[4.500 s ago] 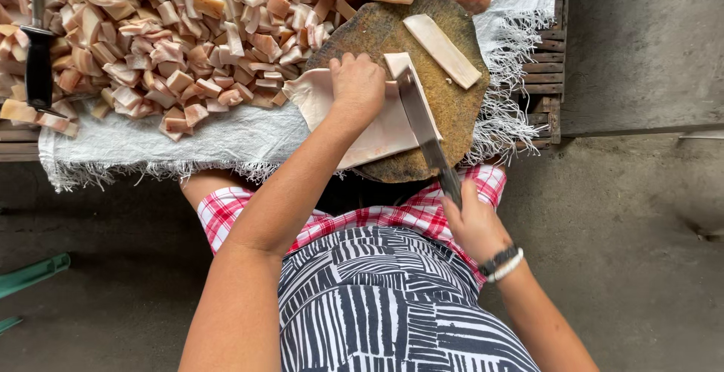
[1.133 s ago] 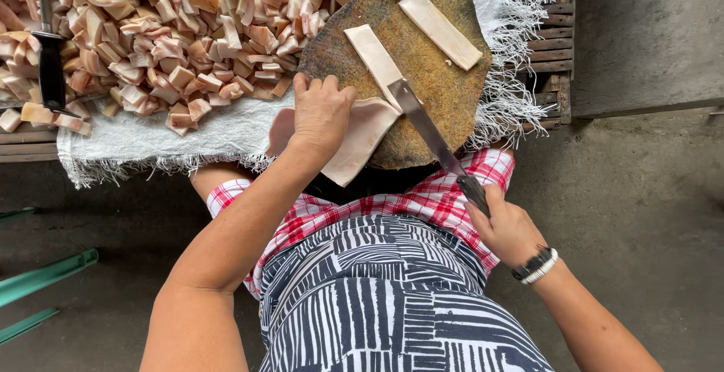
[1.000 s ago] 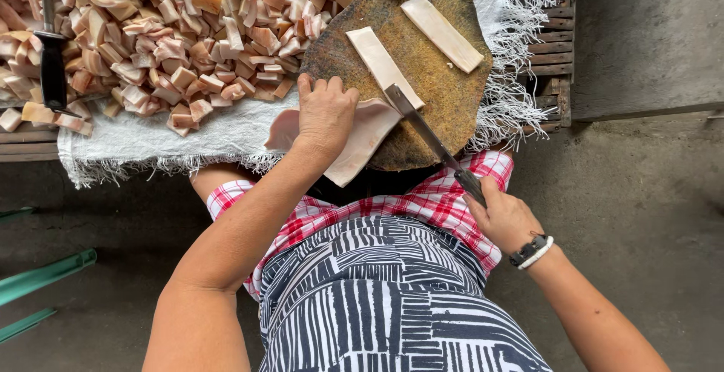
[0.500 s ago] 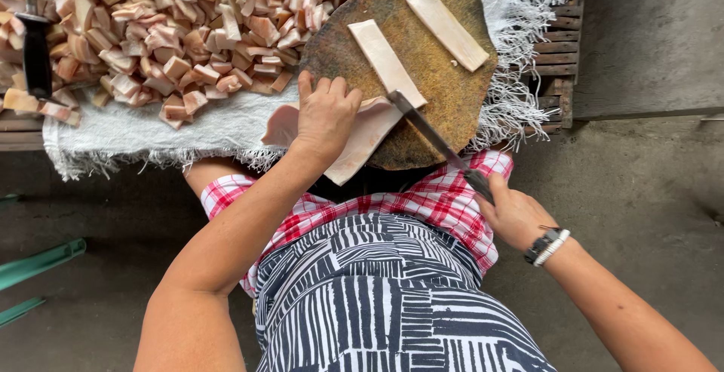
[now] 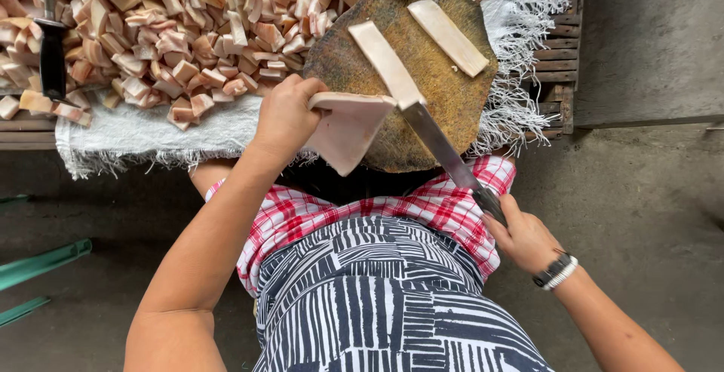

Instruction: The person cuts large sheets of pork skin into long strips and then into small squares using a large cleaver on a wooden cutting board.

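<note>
pale pink slab; cream strips; mottled brown-ochre round board; pink-and-tan cubes far left; white fringed cloth; red-white check shirt; black-white striped apron; grey blade.

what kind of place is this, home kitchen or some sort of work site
Most likely a small meat-cutting work spot, not a home kitchen. A big heap of cut pork pieces lies on a white cloth over wooden slats, beside a round chopping block, with a bare concrete floor below.
</note>
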